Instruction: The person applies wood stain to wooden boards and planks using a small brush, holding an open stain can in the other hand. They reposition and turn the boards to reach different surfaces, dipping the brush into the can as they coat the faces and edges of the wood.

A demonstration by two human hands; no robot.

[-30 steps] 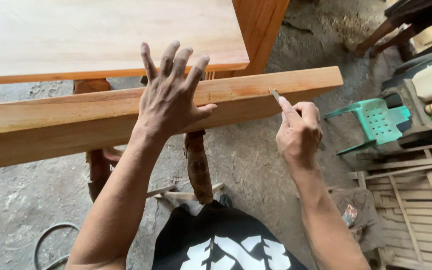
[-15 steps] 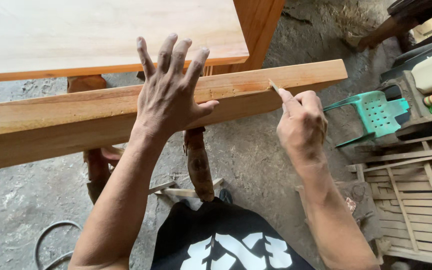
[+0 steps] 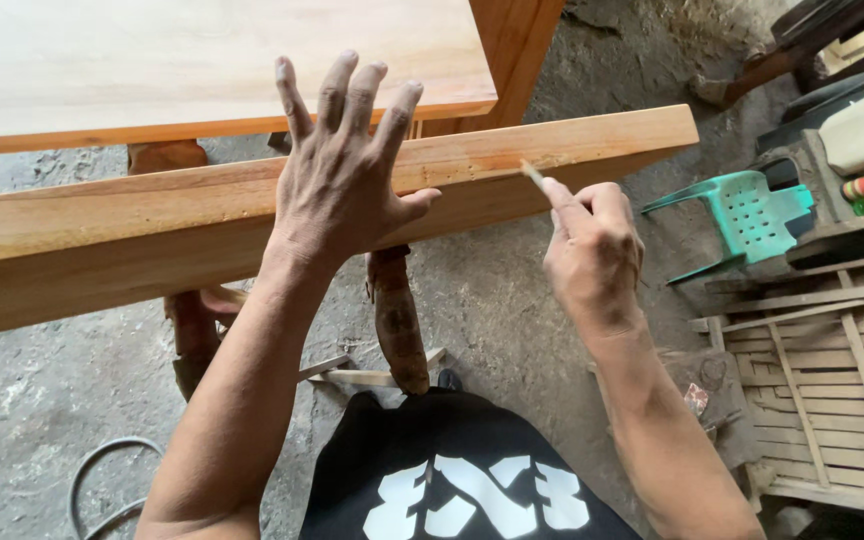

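Nearest us, both our forearms rise from the bottom of the frame. Our left hand (image 3: 342,180) lies palm-down at centre on the one long wooden plank (image 3: 192,225), which runs from the left edge to the upper right; its five fingers are spread wide, the thumb out to the right along the plank's edge. Our right hand (image 3: 592,245), right of centre, is curled, pinching one pencil (image 3: 533,175) whose tip meets the plank's top face. Beyond, at upper left, sits one pale wooden panel (image 3: 202,60); at right, one green plastic basket (image 3: 752,210).
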